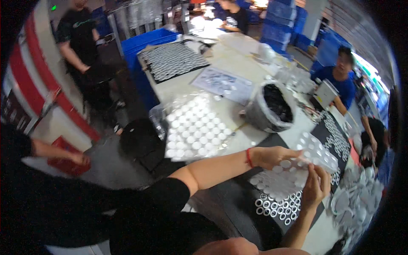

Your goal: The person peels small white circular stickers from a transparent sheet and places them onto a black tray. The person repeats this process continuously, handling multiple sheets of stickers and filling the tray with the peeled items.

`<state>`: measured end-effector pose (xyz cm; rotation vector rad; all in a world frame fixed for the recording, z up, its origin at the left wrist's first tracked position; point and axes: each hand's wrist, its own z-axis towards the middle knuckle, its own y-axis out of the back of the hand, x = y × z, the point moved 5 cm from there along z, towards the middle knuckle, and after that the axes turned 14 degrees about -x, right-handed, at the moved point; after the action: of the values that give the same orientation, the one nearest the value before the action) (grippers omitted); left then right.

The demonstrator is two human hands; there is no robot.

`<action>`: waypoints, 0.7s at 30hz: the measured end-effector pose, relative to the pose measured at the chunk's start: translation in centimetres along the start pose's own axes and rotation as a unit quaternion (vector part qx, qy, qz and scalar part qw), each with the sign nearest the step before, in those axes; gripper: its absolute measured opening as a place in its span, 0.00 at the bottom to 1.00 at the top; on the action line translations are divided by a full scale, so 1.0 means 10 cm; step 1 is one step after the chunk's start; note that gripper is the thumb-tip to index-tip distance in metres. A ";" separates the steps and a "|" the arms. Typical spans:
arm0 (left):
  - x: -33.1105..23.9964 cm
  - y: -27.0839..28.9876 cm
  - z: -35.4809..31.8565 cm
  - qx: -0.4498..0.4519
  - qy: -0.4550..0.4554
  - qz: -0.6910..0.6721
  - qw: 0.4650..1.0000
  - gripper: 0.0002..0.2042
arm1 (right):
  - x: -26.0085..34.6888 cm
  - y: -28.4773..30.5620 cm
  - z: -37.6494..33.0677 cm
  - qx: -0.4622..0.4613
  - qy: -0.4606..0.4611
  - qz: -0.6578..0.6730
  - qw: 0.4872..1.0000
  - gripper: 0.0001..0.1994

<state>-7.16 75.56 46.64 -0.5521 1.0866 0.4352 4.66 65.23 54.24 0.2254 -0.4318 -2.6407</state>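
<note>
My left hand (pixel 272 156), with a red band at the wrist, grips the near-left edge of a clear plastic tray (pixel 318 149) that has round pockets. My right hand (pixel 316 187) pinches the same tray's lower edge from beneath. The tray hangs tilted above a black mat (pixel 238 204). White discs (pixel 278 180) and small white rings (pixel 276 209) lie in rows on the mat, just under both hands.
Another clear tray of white discs (pixel 195 127) lies on the pale table to the left. A bag-lined black bucket (pixel 272 106) stands behind it. Loose white caps (pixel 357 199) are piled at the right. A person in blue (pixel 340 80) sits opposite; another in black (pixel 80 42) stands near a blue crate (pixel 144 42).
</note>
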 end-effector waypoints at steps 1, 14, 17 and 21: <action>0.00 -0.02 0.01 -0.009 -0.116 0.048 0.992 0.22 | 0.00 0.02 -0.01 -0.010 0.005 0.002 1.000 0.13; 0.02 0.06 0.04 0.016 0.165 -0.177 0.970 0.26 | -0.08 -0.11 -0.05 -0.044 0.024 0.012 0.999 0.13; -0.09 -0.05 0.06 -0.002 0.205 -0.266 0.942 0.26 | -0.11 -0.12 -0.08 -0.041 0.026 0.009 0.999 0.12; -0.15 -0.02 0.06 -0.009 0.178 -0.272 0.945 0.27 | -0.08 -0.15 -0.03 -0.030 0.030 0.019 0.999 0.10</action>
<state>-7.26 75.62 48.29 -0.9382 1.2148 -0.1488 4.83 66.78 53.54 0.2743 -0.3335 -2.5987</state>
